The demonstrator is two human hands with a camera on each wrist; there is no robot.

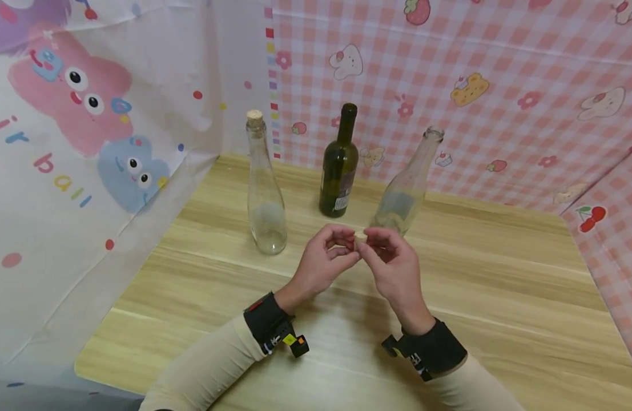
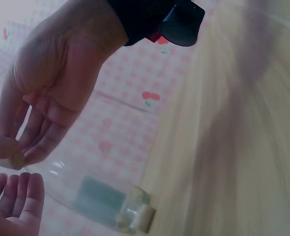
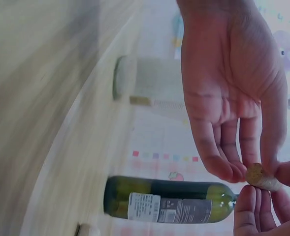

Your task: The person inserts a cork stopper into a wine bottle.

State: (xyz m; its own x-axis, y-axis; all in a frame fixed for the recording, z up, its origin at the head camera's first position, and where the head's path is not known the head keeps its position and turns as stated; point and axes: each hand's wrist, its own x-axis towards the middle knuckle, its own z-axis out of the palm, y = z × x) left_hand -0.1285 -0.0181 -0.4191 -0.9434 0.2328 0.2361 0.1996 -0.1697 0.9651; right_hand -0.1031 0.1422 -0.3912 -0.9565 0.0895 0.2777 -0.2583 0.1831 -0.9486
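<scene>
Between the fingertips of both hands, in front of the bottles, is a small cork (image 1: 360,236). My left hand (image 1: 323,260) pinches it from one side, and my right hand (image 1: 400,268) grips it from the other. In the right wrist view the cork (image 3: 262,178) shows its speckled end, with thumbs and fingertips around it. Just beyond the right hand stands a clear glass bottle (image 1: 408,182) with an uncovered mouth; the hands overlap its base. A dark green wine bottle (image 1: 338,171) stands behind the hands.
At the left stands another clear bottle (image 1: 266,200) with a cork (image 1: 254,119) in its mouth. A tan cork-like piece (image 2: 145,219) shows by the clear bottle's base in the left wrist view. Patterned cloth (image 1: 449,68) hangs behind the wooden table (image 1: 500,297).
</scene>
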